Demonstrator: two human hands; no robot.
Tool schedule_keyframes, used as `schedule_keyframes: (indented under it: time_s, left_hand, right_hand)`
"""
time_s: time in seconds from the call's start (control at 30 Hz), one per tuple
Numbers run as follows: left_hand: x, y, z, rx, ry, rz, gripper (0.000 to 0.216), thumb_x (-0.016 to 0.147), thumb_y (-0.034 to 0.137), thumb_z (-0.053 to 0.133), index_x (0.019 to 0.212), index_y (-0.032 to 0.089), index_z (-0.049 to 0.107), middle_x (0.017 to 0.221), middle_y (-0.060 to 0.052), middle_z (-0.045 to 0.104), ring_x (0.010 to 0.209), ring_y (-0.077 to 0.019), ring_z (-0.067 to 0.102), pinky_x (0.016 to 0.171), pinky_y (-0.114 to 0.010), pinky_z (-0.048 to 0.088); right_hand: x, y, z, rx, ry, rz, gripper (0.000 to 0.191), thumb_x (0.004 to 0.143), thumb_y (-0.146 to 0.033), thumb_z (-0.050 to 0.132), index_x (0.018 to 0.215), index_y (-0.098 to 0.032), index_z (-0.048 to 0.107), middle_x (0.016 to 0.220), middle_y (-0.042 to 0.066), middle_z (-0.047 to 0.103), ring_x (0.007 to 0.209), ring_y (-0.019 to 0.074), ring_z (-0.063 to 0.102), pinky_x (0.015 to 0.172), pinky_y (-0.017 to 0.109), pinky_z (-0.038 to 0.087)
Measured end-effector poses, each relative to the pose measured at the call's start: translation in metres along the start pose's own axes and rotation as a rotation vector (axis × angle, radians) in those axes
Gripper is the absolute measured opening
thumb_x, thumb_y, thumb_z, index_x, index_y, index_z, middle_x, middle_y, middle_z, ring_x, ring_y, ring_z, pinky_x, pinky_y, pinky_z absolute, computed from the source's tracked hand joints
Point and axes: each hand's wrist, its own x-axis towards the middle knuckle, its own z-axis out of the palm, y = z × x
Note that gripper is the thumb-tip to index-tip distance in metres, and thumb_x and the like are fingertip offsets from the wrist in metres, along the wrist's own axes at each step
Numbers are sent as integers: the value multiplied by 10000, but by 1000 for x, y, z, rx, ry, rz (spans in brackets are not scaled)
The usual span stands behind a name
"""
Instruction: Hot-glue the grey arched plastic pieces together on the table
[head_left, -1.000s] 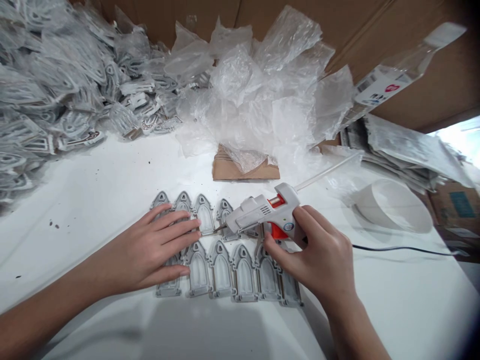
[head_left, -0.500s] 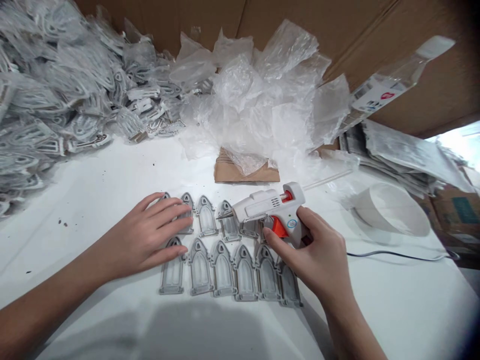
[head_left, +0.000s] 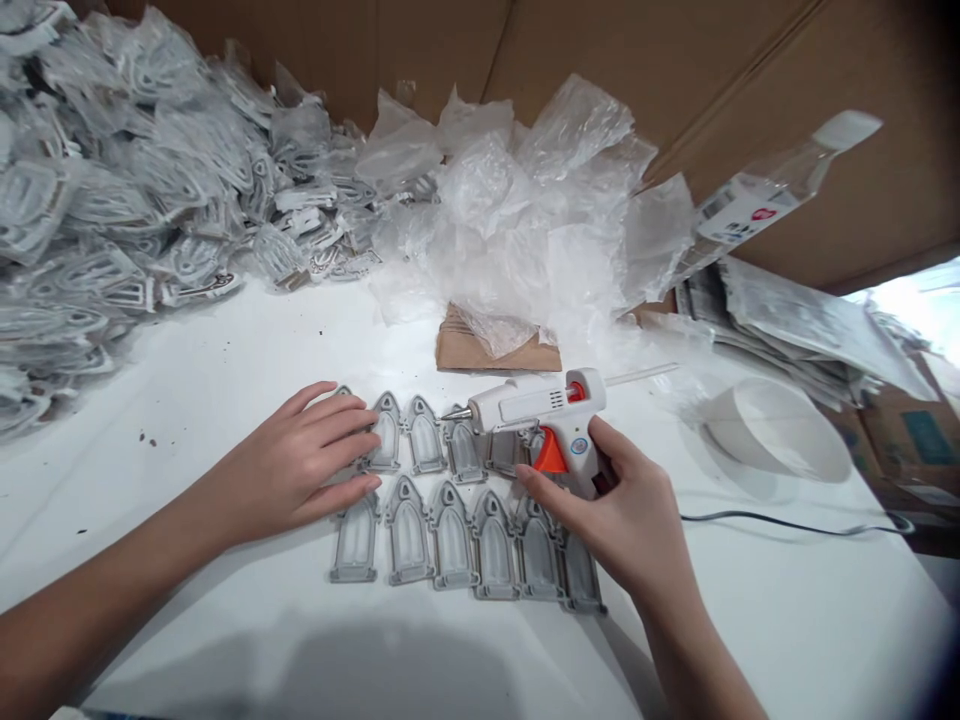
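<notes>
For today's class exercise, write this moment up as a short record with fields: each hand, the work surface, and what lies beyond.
Left hand: flat, fingers resting on grey arched plastic pieces
Right hand: holding a white and orange hot glue gun
Work surface: white table, pieces laid in two rows
Beyond: crumpled clear plastic wrap, a heap of bagged arched pieces
</notes>
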Motion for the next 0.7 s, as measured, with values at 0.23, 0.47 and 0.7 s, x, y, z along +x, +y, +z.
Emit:
schedule_keyframes:
  time_s: [0.23,0.47,0.7]
  left_hand:
    - [1,6,2,-11,-10,33,292,1035,359,476,1160,149,636,1218,-128,672,1164,-260,601,1077,-460,341]
    - [2,7,-2,-23,20,11,252,1017,340,514,1097,161,673,1173,-123,681,1137,-279,596,1030,-477,383]
    - [3,9,-2,-29,-12,22,288,1023,345,495,1125,137,667,1189,-108,685,1146,-299,584,1036,-480,364]
  right_hand:
    - [1,-9,4,-85,13,-82,459,674,-496,737,683,-242,355,584,-69,390,523,103,358,492,250,324]
    - [0,-28,12,-304,132,-206,453,696,-443,700,694,-246,292,641,-55,426,511,96,333,474,243,294]
    - [-3,-30,20,-375,151,-254,420,745,-428,671,716,-246,294,711,-32,492,525,101,383,487,249,321]
